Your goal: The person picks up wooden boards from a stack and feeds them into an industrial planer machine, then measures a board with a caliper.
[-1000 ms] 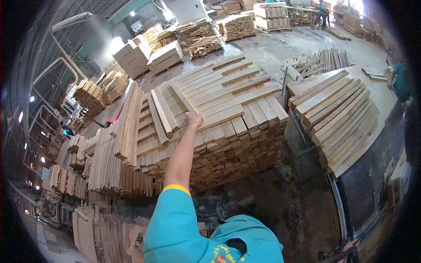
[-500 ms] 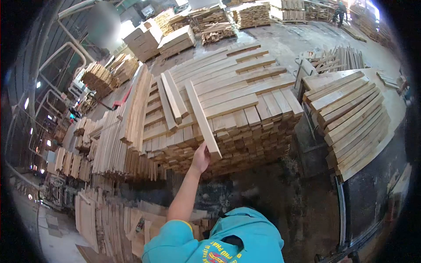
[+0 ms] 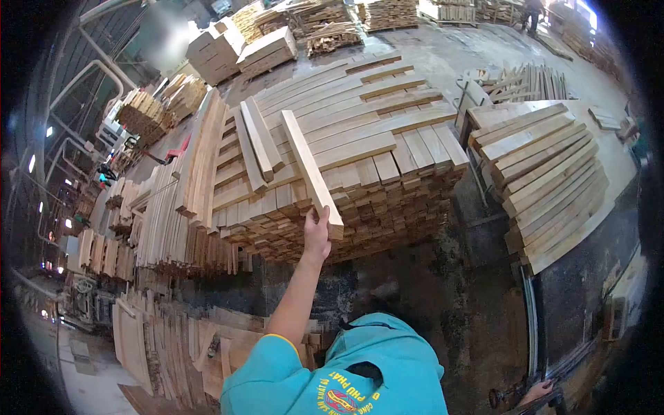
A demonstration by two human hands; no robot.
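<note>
My left hand is closed around the near end of a pale wooden plank. Its thumb and fingers grip the plank's left edge close to the end. The plank slants away from me over a large stack of boards. Left of it, several loose planks lie on top of the stack. At the lower right edge, part of my right hand shows beside a dark metal bar. Its fingers are too small and partly hidden to read.
To the right, a table carries a row of boards. More timber stands upright on the left, with offcuts at lower left. Dark floor lies between me and the stack. A person stands far off.
The held plank has turned slightly, its far end swinging left. My left hand has shifted its grip on the near end. My right hand has come into view at lower right.
</note>
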